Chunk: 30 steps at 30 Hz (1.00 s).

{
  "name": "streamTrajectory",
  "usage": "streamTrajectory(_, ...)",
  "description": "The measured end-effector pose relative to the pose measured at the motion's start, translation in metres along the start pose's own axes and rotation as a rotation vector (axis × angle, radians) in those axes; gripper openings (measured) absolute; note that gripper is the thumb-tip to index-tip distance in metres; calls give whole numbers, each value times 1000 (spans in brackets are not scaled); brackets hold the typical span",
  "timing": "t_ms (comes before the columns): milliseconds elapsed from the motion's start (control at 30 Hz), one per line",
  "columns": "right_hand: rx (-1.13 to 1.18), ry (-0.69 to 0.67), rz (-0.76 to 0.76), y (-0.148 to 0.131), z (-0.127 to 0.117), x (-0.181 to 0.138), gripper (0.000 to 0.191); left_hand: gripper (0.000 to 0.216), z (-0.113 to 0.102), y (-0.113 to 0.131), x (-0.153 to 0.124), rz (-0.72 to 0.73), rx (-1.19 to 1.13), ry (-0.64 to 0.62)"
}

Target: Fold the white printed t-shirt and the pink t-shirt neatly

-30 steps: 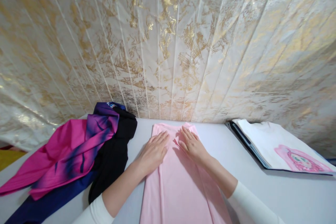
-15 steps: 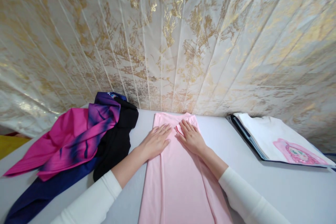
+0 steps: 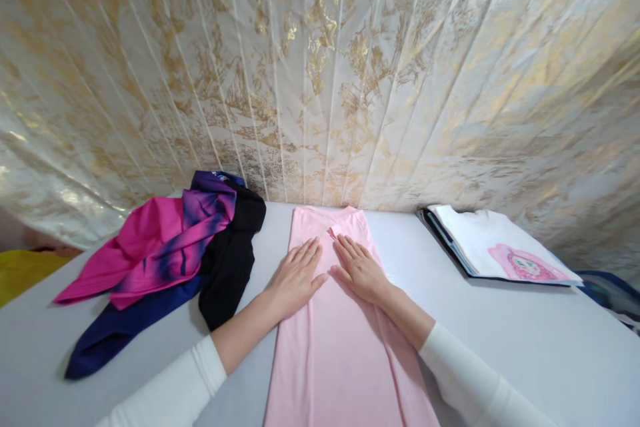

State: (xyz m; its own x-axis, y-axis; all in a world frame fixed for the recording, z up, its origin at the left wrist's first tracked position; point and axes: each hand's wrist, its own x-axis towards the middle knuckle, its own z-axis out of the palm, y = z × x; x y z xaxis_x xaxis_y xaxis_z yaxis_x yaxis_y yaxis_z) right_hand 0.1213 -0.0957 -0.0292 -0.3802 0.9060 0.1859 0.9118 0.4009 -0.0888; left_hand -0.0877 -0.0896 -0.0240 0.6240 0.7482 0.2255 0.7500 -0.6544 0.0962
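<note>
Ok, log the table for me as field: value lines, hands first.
Left hand: palm down on pink garment
Right hand: palm down on same garment
Pink garment: lengthwise on white table
Person's left: loose clothes heap, pink, purple, navy, black
Person's right: neat stack, white piece on top
Backdrop: gold-patterned

I see a plain white left sleeve, faint lines ringing it near the cuff, and a matching white right sleeve, softly creased. Both look fairly snug and end on the forearms, with the left hand and right hand bare, slim-fingered.
</note>
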Motion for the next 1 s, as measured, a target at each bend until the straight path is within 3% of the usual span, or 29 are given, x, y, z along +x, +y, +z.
streamTrajectory(133, 54, 28, 1, 3, -15, -21, 58, 54, -13, 12, -21, 23, -3, 3)
streamTrajectory(400, 49, 9, -14, -13, -21, -110, 57, 56, -22, 53, -76, 155, -98, -73)
streamTrajectory(567, 58, 39, -7, -22, -25, -124, 60, 55, -25, 55, -79, 144, -95, -122)
streamTrajectory(1000, 7, 19, -77, -49, -26, -154, 64, 53, -20, 59, -80, 161, -50, -30)
